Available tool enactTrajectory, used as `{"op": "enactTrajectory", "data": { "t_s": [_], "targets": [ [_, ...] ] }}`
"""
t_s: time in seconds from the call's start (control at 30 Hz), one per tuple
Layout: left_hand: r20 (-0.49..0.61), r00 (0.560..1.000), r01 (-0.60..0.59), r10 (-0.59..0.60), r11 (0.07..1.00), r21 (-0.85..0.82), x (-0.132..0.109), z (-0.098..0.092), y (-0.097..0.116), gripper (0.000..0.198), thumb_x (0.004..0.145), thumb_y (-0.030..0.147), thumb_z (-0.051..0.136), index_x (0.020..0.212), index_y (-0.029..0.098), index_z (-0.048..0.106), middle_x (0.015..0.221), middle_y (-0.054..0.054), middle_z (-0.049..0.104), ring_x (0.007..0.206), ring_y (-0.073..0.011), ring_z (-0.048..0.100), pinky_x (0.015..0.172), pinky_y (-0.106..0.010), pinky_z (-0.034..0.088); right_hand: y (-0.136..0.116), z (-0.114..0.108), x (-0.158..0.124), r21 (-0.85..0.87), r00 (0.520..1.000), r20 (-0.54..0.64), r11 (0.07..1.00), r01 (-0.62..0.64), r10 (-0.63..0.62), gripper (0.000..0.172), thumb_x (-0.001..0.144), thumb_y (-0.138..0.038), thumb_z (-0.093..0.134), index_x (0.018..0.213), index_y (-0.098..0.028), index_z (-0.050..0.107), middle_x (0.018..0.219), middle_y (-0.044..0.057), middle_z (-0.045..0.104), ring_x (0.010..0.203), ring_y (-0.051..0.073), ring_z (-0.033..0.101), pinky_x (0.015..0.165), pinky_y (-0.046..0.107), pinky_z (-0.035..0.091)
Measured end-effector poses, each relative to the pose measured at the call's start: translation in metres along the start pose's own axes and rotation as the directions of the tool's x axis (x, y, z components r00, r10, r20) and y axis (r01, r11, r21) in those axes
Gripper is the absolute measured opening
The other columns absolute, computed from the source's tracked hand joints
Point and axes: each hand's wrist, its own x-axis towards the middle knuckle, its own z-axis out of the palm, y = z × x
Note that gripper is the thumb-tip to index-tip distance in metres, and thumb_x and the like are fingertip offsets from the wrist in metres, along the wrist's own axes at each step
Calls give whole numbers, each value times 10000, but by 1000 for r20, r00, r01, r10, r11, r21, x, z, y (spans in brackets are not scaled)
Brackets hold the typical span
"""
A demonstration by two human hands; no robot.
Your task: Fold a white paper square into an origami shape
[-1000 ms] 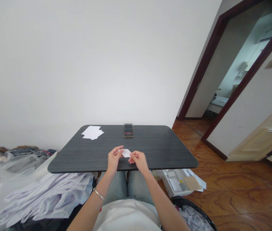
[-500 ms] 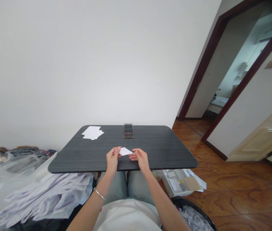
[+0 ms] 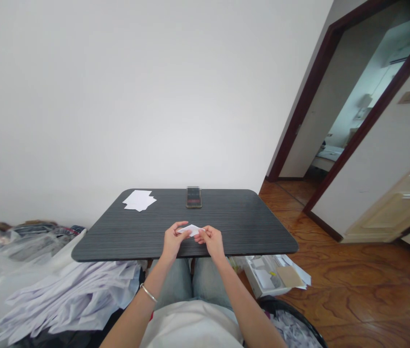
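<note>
A small folded piece of white paper is held between my two hands, just above the near part of the dark table. My left hand pinches its left side, thumb in front and fingers behind. At the right side, my right hand grips the paper between thumb and fingertips. The fingers partly cover the paper's lower edges. Farther back stands a phone leaning on a clear stand. Several sheets of white paper lie overlapping at the table's back left.
White folded cloth is piled at the lower left beside clear plastic. Under the table's right side sits a white box with papers in it. A black bin holds paper scraps. A white wall rises behind the table.
Both hands have shifted their grip on the paper. My right fingers, stretched out before, now curl and pinch its right side. The paper is turned and looks narrower.
</note>
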Motion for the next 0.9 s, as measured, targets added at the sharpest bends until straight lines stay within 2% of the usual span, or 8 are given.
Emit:
{"op": "enactTrajectory", "data": {
  "t_s": [0.13, 0.23, 0.4, 0.53, 0.67, 0.8, 0.9],
  "targets": [
    [-7, 1000, -29, 30, 999, 23, 0, -2, 0, 198, 551, 268, 727, 658, 132, 631, 619, -3, 646, 593, -138, 588, 614, -243, 460, 0, 0, 0, 4, 1000, -3, 1000, 18, -18, 278, 679, -422, 623, 732, -157, 560, 638, 41, 673, 534, 160, 630, 456, 235, 484],
    [7, 1000, -22, 22, 1000, 20, 0, -2, -1, 201, 542, 272, 731, 626, 133, 614, 592, 10, 629, 567, -125, 571, 590, -231, 453, 0, -1, 0, 2, 999, 41, 1000, 22, -22, 251, 637, -371, 673, 736, -158, 582, 656, 33, 673, 578, 170, 634, 475, 238, 488],
    [61, 998, 12, -12, 1000, -5, -1, 0, 0, 257, 556, 308, 722, 692, 130, 596, 652, -4, 636, 553, -128, 573, 561, -253, 486, 0, -2, 1, 9, 998, 54, 1000, 29, -30, 219, 686, -373, 626, 706, -156, 599, 599, 22, 658, 559, 163, 626, 476, 236, 475],
    [133, 991, 19, -16, 1000, -20, -2, 0, 1, 309, 594, 296, 705, 834, 133, 597, 725, -28, 648, 609, -137, 590, 590, -257, 497, 0, -2, 1, 18, 999, 25, 999, 36, -36, 231, 700, -384, 605, 716, -154, 595, 583, 19, 649, 521, 155, 612, 453, 230, 459],
    [221, 975, 24, -17, 999, -27, -2, 0, 2, 352, 615, 271, 694, 928, 140, 599, 664, -11, 628, 612, -131, 587, 617, -251, 492, 1, -1, 1, 24, 999, -16, 999, 48, -47, 219, 707, -365, 596, 765, -154, 583, 594, 12, 635, 502, 141, 593, 439, 224, 453],
    [231, 973, 32, -24, 999, -30, -3, 1, 4, 393, 608, 266, 695, 973, 147, 609, 636, 0, 614, 602, -130, 581, 619, -258, 495, -1, -2, 0, 37, 993, -77, 995, 96, -93, 294, 720, -331, 583, 965, -178, 532, 614, -18, 600, 532, 132, 590, 435, 207, 453],
    [212, 977, 29, -27, 1000, -6, -3, 2, 6, 335, 599, 291, 697, 892, 136, 648, 742, -44, 652, 641, -146, 585, 606, -254, 496, -2, -2, -1, 27, 992, -70, 993, 111, -109, 259, 720, -337, 579, 928, -186, 542, 646, -12, 592, 560, 132, 594, 430, 200, 455]
  ]
}}
